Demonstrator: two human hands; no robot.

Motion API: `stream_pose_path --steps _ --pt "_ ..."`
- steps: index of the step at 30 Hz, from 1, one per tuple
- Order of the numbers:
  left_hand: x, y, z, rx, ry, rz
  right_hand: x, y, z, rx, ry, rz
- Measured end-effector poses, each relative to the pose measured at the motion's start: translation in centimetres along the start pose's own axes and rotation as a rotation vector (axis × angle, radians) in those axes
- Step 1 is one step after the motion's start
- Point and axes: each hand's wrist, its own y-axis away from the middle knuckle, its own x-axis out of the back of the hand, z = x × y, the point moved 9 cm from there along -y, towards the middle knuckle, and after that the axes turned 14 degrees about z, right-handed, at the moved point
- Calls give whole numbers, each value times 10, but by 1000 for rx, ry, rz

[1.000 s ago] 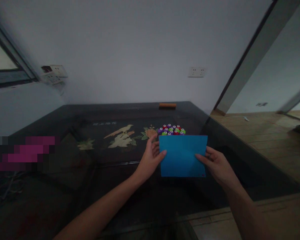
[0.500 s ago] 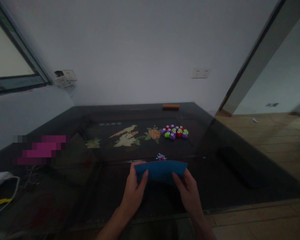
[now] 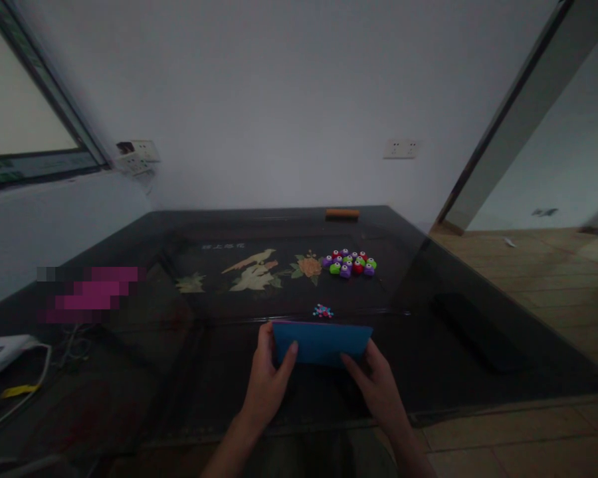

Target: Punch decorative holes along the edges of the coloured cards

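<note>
Between my hands is a blue sheet of paper or thin card (image 3: 321, 343), with a thin purple edge along its top. My left hand (image 3: 272, 372) pinches its left end, thumb on the near face. At the right end my right hand (image 3: 373, 378) grips it the same way. Just beyond the sheet lies a small cluster of pink, blue and white pieces (image 3: 323, 311), too small to name. Farther back sit several purple, green and red toy pieces with eye-like white tops (image 3: 349, 263).
The dark glossy table (image 3: 259, 226) has a bird-and-flower picture (image 3: 252, 272). An orange-brown bar (image 3: 342, 214) lies near the wall. On the right is a long black object (image 3: 478, 332). To the left are a white device (image 3: 4, 355) with a cable and a blurred magenta item (image 3: 94, 292).
The blue sheet has tilted so more of its face shows, its top edge is straighter, and a purple edge now appears. Both hands keep their hold. The view has shifted slightly.
</note>
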Motion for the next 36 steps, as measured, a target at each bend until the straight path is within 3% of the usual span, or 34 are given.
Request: stream_pose_path --steps 14,19,22,26,30,36 --pt "-8 16 -22 119 -73 57 6 5 -9 210 189 31" --pt "-9 14 -29 110 -115 -11 9 5 11 209 327 38" --pt "-7 12 -27 93 -161 -54 3 5 11 200 345 19" --pt "9 -1 -27 84 -219 -36 -23 3 -7 137 292 -70" --pt "38 -37 -40 91 -234 -10 -48 0 -25 35 176 -200" --pt "87 -93 -67 99 -592 30 -30 -12 -16 -16 52 -139"
